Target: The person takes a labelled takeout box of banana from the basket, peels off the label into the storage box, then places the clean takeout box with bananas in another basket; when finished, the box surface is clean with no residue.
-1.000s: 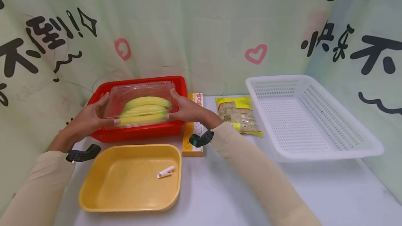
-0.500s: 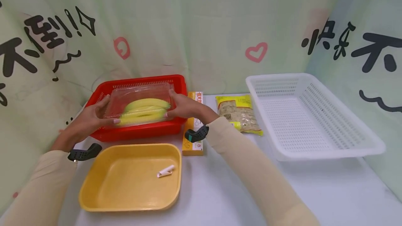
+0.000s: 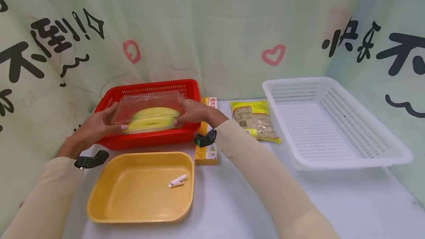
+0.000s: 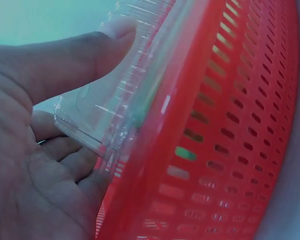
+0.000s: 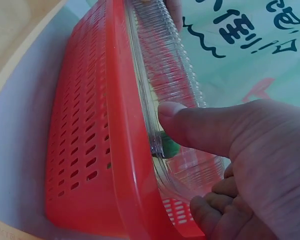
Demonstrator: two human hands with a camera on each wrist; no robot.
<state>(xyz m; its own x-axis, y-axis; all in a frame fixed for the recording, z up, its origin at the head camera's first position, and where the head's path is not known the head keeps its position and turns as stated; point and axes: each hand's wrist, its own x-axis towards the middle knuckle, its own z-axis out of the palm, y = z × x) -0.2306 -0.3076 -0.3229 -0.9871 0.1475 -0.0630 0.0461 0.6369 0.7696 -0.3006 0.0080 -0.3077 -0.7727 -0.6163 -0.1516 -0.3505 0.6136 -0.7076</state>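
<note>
A clear plastic clamshell box (image 3: 142, 102) with yellow bananas (image 3: 154, 117) inside sits within the red perforated basket (image 3: 146, 140) at the back left, tilted a little. At its left end my left hand (image 3: 94, 130) holds it, thumb on the lid and fingers reaching underneath. My right hand (image 3: 199, 113) grips the opposite end. The left wrist view has the thumb over the box's ridged edge, beside the basket rim (image 4: 155, 135). In the right wrist view, the right thumb presses the lid near a green spot (image 5: 169, 145), the fingers curled below.
In front stands a yellow tray (image 3: 116, 191) with a small white rolled piece (image 3: 177, 181) in it. Right of the red basket lie an orange-and-white box (image 3: 206, 156) and a yellow-topped bag (image 3: 254, 121). A white perforated basket (image 3: 332, 132) stands at the right; a printed curtain (image 3: 229, 21) hangs behind.
The clamshell box has sunk slightly lower into the red basket, its far edge dropping. Both hands keep hold of it. The head view has shifted a little.
</note>
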